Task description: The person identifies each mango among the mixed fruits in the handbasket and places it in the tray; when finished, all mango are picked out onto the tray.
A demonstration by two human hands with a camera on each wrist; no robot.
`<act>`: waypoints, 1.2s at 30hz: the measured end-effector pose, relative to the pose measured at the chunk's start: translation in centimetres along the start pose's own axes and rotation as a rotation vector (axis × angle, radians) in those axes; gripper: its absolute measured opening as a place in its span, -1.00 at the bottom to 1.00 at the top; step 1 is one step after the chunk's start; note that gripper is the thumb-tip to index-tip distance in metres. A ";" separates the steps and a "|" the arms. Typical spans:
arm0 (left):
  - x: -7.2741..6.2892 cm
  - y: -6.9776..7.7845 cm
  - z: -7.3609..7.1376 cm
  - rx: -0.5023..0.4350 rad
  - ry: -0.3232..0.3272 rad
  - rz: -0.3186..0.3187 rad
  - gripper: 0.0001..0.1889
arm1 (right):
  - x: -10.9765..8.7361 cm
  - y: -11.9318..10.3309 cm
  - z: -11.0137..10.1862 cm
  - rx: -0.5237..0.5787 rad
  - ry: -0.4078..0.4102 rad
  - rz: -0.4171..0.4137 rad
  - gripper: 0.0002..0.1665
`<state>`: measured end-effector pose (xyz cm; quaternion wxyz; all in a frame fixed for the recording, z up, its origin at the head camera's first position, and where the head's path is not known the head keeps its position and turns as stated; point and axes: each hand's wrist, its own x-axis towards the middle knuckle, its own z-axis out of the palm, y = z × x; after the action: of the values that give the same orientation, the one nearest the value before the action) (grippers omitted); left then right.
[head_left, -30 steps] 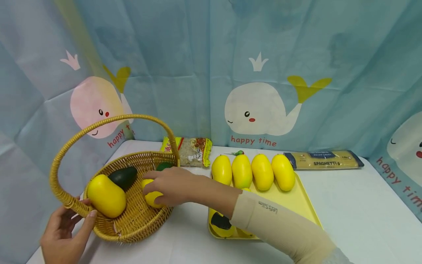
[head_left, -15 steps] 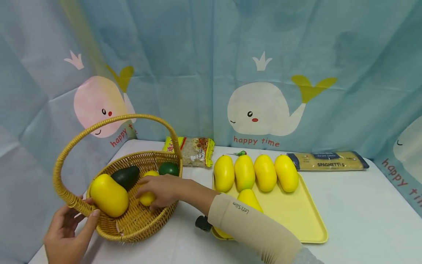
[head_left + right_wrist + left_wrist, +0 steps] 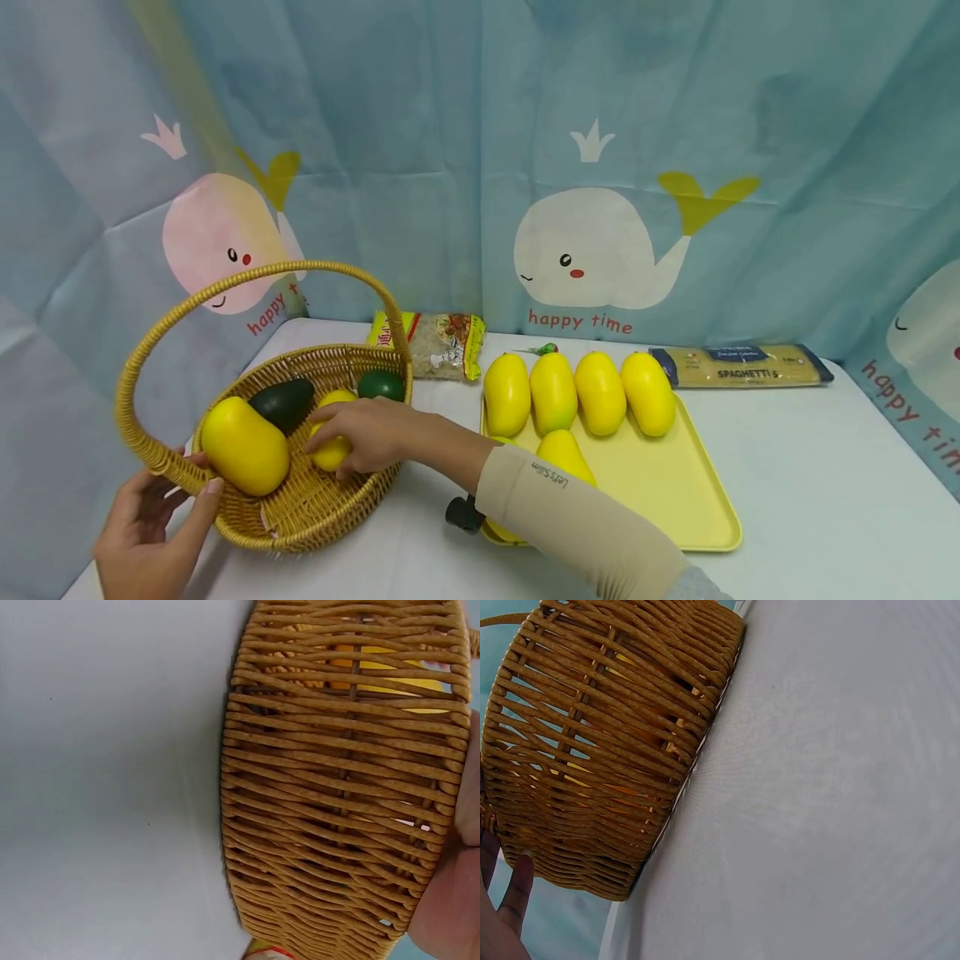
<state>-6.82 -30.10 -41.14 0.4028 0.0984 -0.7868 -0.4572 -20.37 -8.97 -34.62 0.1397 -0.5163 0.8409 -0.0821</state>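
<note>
In the head view, a wicker basket [image 3: 330, 521] with a tall arched handle stands at the left. My left hand [image 3: 150, 533] grips its near-left rim at the handle's foot, thumb outside. Over the opposite rim reaches my right hand [image 3: 371, 433], its fingers curled round a yellow mango [image 3: 330, 454] low inside the basket. Part of that mango is hidden under the hand. Beside it lie a larger-looking yellow mango [image 3: 243, 446], a dark green avocado [image 3: 281, 404] and a rounded green fruit [image 3: 382, 385]. Both wrist views mostly show the woven wall [image 3: 607, 750].
Right of the basket is a yellow tray [image 3: 660, 500] with a row of several mangoes [image 3: 600, 392] and more in front, partly behind my right forearm. At the back lie a food packet [image 3: 442, 346], a small green-and-red item [image 3: 546, 348] and a spaghetti pack [image 3: 738, 367].
My right hand has shifted a little left and down inside the basket with the mango, and the forearm has swung left, uncovering more of the tray. The left hand stays on the rim.
</note>
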 end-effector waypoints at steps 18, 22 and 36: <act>0.1 -0.1 0.1 0.016 0.024 -0.006 -0.41 | -1.8 -0.2 0.4 -0.023 0.242 -0.021 -0.45; 0.1 -0.2 0.2 0.012 0.025 -0.005 -0.40 | -2.0 -0.3 0.6 -0.010 0.273 -0.022 -0.46; 0.0 0.2 0.1 0.015 0.007 0.005 -0.42 | -2.6 -0.4 1.4 0.014 0.375 -0.092 -0.48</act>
<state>-6.83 -29.98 -41.02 0.4059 0.1010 -0.7891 -0.4499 -18.50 -6.83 -35.47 -0.0199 -0.5290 0.8270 -0.1892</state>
